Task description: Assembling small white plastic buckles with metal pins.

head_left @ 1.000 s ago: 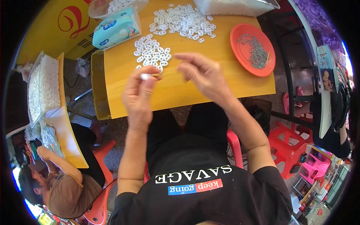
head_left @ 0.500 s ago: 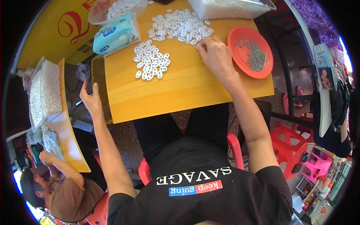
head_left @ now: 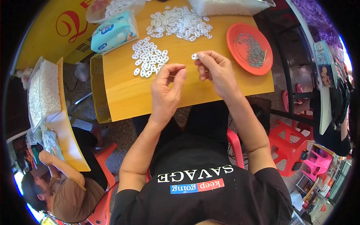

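Note:
Between the thumb and forefinger of my right hand (head_left: 219, 71) is a small white oval plastic piece with two holes (head_left: 194, 56), held above the table. My left hand (head_left: 167, 90) hovers facing it with bent fingers, a gap showing between thumb and forefinger, and nothing seen in it. Just beyond the left hand lies a smaller pile of the same white two-hole pieces (head_left: 150, 56). Farther off is a larger heap of these pieces (head_left: 180, 22). To the right, an orange-red plate (head_left: 234, 56) bears many small grey metal parts (head_left: 255, 54) and a thin stick.
The yellow table (head_left: 127, 95) also carries a tissue pack (head_left: 116, 33), a tub of white pieces (head_left: 120, 7) and a white bin (head_left: 228, 8) at the back. At left, a person (head_left: 71, 191) sits at another table. A red stool (head_left: 287, 146) stands right.
My left hand has swung in from beyond the table's left edge to its middle. My right hand has drawn back toward me from the large heap, with a white piece in its fingers.

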`<action>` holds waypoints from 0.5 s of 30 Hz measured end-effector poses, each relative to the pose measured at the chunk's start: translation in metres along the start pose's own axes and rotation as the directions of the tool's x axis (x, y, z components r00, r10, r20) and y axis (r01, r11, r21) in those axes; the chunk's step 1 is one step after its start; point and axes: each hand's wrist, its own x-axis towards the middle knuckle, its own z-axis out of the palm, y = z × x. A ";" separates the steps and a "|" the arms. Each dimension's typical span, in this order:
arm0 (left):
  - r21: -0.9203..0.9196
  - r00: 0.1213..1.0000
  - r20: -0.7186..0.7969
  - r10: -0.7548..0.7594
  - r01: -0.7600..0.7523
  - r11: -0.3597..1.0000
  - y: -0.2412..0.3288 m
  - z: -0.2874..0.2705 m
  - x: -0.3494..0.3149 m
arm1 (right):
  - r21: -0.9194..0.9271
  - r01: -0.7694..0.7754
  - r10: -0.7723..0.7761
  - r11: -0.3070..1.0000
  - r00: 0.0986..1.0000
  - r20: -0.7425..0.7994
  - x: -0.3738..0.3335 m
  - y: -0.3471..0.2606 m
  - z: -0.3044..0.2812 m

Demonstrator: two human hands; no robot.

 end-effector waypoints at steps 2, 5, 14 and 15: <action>-0.021 1.000 0.011 -0.003 0.003 1.000 0.000 0.018 0.002 | 0.028 0.013 -0.013 1.000 1.000 -0.007 -0.011 0.003 0.002; -0.184 0.998 -0.052 -0.046 0.036 0.982 0.000 0.034 0.001 | 0.103 0.054 -0.052 0.993 0.998 -0.025 -0.022 0.008 0.006; -0.149 0.994 0.043 -0.102 0.107 0.983 0.004 0.032 -0.003 | -0.204 0.237 -0.245 0.950 0.969 -0.013 -0.036 0.008 -0.003; -0.120 0.991 0.087 -0.103 0.113 0.986 0.006 0.034 -0.002 | -0.206 0.239 -0.249 0.949 0.968 -0.025 -0.036 0.009 -0.009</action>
